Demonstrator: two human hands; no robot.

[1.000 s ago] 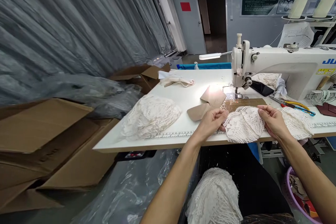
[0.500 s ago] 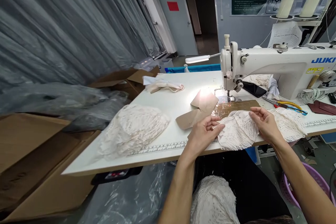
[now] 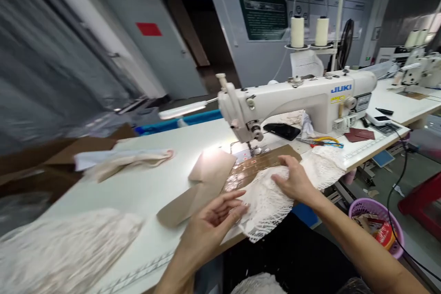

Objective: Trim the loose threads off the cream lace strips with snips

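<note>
Since half a second ago the view has swung right and both hands have shifted: the left hand [image 3: 210, 220] has let go of the lace piece [image 3: 272, 197] and now hovers palm-up just beside its near-left edge, fingers spread, grip holding nothing, while the right hand [image 3: 292, 181] has gone from pinching the top edge to lying flat on the cloth, fingers spread and pressing it down. Lace lies on the table [image 3: 144, 188] at its front edge, partly hanging over, just in front of the needle of the sewing machine [image 3: 292, 101] and over the brown card guide [image 3: 262, 163]. To feed it well, I judge the edge should be smoothed flat against that guide, with the left hand taking up the slack. Tan paper pieces [image 3: 203, 183] lie to the left, a lace heap [image 3: 62, 248] further off
</note>
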